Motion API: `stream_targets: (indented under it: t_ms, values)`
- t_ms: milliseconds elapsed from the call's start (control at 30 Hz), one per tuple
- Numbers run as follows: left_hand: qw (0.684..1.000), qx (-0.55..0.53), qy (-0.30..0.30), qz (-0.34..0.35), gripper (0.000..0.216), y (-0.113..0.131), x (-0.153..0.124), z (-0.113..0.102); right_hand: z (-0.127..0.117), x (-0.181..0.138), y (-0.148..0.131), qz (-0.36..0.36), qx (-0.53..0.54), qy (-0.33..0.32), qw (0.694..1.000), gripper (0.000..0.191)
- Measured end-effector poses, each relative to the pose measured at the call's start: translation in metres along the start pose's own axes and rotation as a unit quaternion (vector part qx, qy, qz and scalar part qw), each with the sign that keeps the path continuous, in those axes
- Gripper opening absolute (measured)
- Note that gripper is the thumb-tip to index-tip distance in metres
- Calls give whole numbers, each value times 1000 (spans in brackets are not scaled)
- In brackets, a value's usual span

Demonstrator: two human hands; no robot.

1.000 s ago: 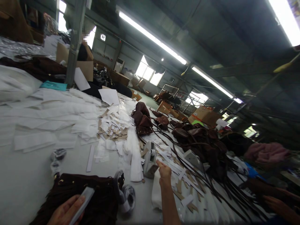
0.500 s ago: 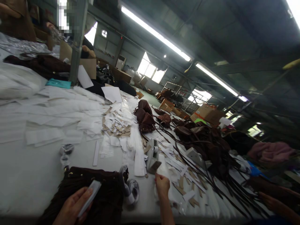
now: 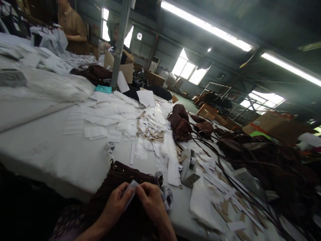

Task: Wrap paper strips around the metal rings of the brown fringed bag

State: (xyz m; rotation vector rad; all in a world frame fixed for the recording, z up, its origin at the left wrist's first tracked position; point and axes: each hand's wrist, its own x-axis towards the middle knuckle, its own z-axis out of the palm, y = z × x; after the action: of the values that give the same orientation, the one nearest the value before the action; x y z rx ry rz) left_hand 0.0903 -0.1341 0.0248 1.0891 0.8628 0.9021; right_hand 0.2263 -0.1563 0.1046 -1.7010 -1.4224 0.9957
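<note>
Over a dark brown bag (image 3: 120, 170) with metal eyelets, my two hands meet at a small whitish folded strip (image 3: 131, 190). Thumb and fingers of my left hand (image 3: 116, 201) grip the strip from its left side. My right hand (image 3: 150, 197) pinches its right edge; whether a bit of tape is between those fingertips cannot be made out. The bag lies at the table's near edge, its handle parts wrapped in clear plastic (image 3: 167, 195). A grey tape dispenser (image 3: 188, 169) stands to the right of my hands.
White sheets (image 3: 102, 117) and cardboard scraps (image 3: 152, 132) spread across the white table (image 3: 62, 157). Brown bags (image 3: 182, 125) with long straps are heaped at right. A post (image 3: 120, 47) rises at the far edge. Two people (image 3: 74, 30) are behind the table.
My right hand has left the tape dispenser and come over to the strip in my left hand. The view has swung left, so the scene sits further right.
</note>
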Motion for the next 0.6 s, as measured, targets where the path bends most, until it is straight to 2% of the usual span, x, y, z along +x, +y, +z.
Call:
stream_targets:
  t_ms: [167, 300, 467, 600]
  values:
    - [999, 36, 1, 26, 36, 2, -6, 1, 8, 11, 5, 58, -116, 38, 991, 37]
    - [998, 49, -10, 32, 35, -2, -7, -2, 9, 7, 9, 83, -157, 60, 982, 40]
    - [999, -4, -36, -1, 37, -5, -2, -7, 17, 5, 5, 77, -169, 105, 977, 41]
    - [1000, -6, -22, 17, 37, -1, -4, -6, 15, 4, 1, 43, -202, 122, 971, 44]
